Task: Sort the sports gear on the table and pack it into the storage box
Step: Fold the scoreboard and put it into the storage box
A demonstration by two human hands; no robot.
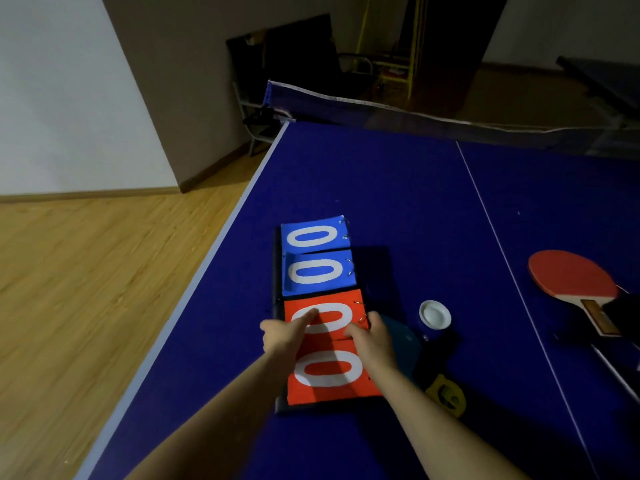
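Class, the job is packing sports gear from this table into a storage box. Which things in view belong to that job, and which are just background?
Belongs to the job: scoreboard, under the left hand and right hand; red paddle; yellow object; white-lidded container.

Just there: net; wooden floor; yellow frame.

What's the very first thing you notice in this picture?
The flip scoreboard grabs the eye: it lies flat near the left edge of the blue table, showing four zeros, two blue and two red. The left hand and right hand rest on the red cards. Next comes the red paddle at the right.
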